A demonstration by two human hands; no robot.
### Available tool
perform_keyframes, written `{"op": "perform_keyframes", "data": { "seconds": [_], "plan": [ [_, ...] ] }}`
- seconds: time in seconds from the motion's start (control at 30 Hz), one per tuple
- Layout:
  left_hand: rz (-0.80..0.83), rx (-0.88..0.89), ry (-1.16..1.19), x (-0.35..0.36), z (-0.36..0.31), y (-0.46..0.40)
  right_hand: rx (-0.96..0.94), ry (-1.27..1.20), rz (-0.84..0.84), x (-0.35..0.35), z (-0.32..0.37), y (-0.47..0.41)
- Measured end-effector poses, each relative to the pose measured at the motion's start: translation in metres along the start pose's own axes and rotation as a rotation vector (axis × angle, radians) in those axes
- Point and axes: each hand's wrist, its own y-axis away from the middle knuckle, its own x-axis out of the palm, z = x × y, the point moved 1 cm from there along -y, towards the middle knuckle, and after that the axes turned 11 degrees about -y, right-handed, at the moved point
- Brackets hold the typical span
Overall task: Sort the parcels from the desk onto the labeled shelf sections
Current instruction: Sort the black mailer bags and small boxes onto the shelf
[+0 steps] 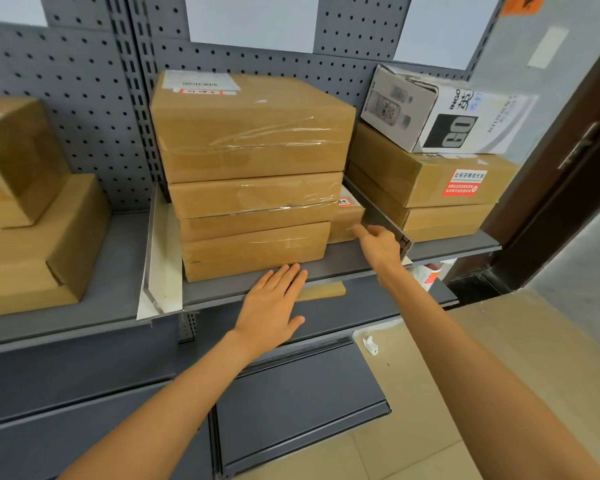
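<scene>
Nearest the camera, both bare arms reach up toward the grey shelf (343, 263), and neither hand carries anything. With fingers straight and together, the left hand (274, 303) lies flat at the shelf's front lip, its fingertips just below the bottom box of the middle stack (253, 178), which is three taped cardboard parcels. Further right, the right hand (378, 244) has an open grip too, with one finger stretched out to the small box (347, 220) tucked behind the stack beside a metal divider (381, 220); whether the fingertip touches it I cannot tell. By the look of it, a parcel has just been shelved in this section and the hands are squaring things up. The next move would likely be a return to the desk, which is out of view, for another parcel. Space is tight here: the stack fills most of the section. Right of the divider sit more brown boxes (426, 188) with a white printed carton (440, 112) on top, and the left section holds another pile (32, 209). Farthest back, blank white sheets (250, 19) hang on the pegboard.
</scene>
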Motion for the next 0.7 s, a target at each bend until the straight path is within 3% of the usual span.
{"op": "perform_keyframes", "data": {
  "seconds": [0.2,0.4,0.7],
  "plan": [
    [0.224,-0.049,0.136,-0.026,-0.002,-0.002,-0.282,0.298,0.107,-0.018,-0.009,0.057],
    [0.186,-0.213,0.096,-0.053,-0.01,0.056,-0.602,0.772,0.155,-0.031,-0.023,0.119],
    [0.155,-0.458,-0.079,-0.107,0.017,0.222,-0.832,0.933,0.309,0.001,-0.049,0.238]
  ]
}}
